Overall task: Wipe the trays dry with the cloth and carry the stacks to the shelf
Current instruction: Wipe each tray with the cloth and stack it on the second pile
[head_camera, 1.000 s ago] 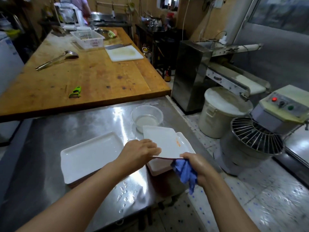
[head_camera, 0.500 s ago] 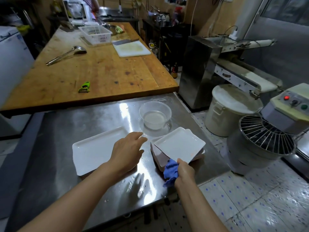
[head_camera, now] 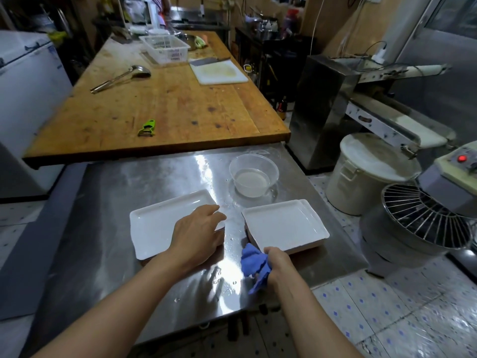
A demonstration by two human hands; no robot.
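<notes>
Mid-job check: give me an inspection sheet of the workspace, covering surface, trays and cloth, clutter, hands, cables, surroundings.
Surface: steel table, water droplets and glare between the trays.
Job's things: left tray flat on the table; right tray stack near the table's right edge; blue cloth at its near corner.
Clutter: clear bowl holding cloudy liquid, behind the trays.
Hands: left hand rests on the left tray; right hand grips the cloth.
Cables: white cable on the far wall.
Surroundings: wooden table with green peeler; mixer at right.
</notes>
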